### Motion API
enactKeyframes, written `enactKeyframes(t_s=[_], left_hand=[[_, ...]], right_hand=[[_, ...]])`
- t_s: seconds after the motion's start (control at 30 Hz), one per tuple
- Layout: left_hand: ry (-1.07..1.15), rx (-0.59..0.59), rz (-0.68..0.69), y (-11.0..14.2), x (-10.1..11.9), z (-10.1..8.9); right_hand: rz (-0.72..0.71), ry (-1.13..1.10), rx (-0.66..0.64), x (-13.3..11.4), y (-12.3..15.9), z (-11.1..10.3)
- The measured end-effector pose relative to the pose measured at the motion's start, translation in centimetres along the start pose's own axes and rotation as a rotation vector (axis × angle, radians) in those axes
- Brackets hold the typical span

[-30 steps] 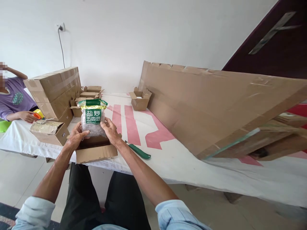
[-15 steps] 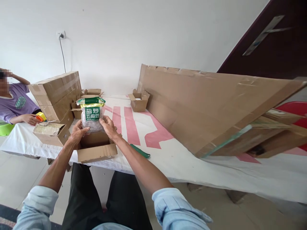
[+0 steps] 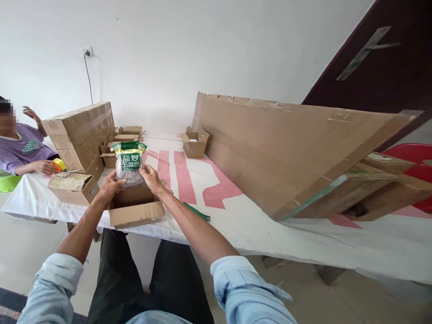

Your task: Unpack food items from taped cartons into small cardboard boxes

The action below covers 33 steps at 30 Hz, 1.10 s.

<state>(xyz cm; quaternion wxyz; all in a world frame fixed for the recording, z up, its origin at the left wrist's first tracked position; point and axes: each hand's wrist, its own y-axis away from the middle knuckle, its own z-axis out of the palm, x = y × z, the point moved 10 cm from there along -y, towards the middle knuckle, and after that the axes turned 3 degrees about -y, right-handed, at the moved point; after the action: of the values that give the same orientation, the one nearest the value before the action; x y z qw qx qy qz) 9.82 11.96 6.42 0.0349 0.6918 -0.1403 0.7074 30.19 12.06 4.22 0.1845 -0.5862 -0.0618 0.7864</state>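
Between my two hands is a plump clear bag of beans (image 3: 130, 165) with a green and gold top and a green printed label. My left hand (image 3: 113, 184) grips its lower left side, fingers closed against the plastic. On the right side, my right hand (image 3: 151, 178) pinches the bag's edge. Held upright, the bag is just above an open cardboard box (image 3: 137, 215) at the table's near edge. The box's inside is partly hidden by my hands and the bag. A flat green item (image 3: 197, 211) lies right of the box, partly behind my right forearm.
Stacked taped cartons (image 3: 81, 130) stand at the left, with a smaller carton (image 3: 73, 188) in front. A small open box (image 3: 195, 141) sits farther back. A large cardboard sheet (image 3: 276, 153) leans across the right side. Someone in a purple shirt (image 3: 25, 148) sits at the far left.
The bag has sunk slightly toward the open box, still in both hands. At the far left, the other person's raised hand has moved away from the head.
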Motion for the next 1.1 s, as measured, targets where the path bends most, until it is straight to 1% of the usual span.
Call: enactKeyframes(t_s=[0.23, 0.47, 0.53, 0.63, 0.77, 0.87, 1.0, 1.1], left_hand=[[0.008, -0.018, 0.007, -0.2, 0.3, 0.0], [0.011, -0.026, 0.021, -0.4, 1.0, -0.1], [0.012, -0.029, 0.028, -0.3, 1.4, -0.1], [0.015, -0.031, 0.066, -0.1, 2.4, -0.1], [0.000, -0.058, 0.165, 0.7, 4.7, 0.4], [-0.022, -0.086, 0.248, 1.2, 7.1, 1.3], [-0.073, -0.078, 0.390, 1.1, 11.6, 2.2], [-0.057, -0.039, 0.522, 0.5, 15.9, 2.0]], right_hand=[[0.000, -0.013, -0.016, -0.3, 0.1, 0.1], [0.005, -0.024, -0.006, -0.2, -0.3, 0.2], [0.000, -0.028, -0.013, -0.5, -0.2, 0.2], [-0.015, -0.056, -0.058, -1.5, 0.2, 0.4], [-0.042, -0.114, -0.117, -3.5, 1.1, 0.7], [-0.108, -0.128, -0.124, -6.0, 1.7, 0.8], [-0.212, -0.073, -0.151, -10.6, 1.8, 1.5], [-0.314, -0.027, -0.199, -14.4, 1.1, 1.7]])
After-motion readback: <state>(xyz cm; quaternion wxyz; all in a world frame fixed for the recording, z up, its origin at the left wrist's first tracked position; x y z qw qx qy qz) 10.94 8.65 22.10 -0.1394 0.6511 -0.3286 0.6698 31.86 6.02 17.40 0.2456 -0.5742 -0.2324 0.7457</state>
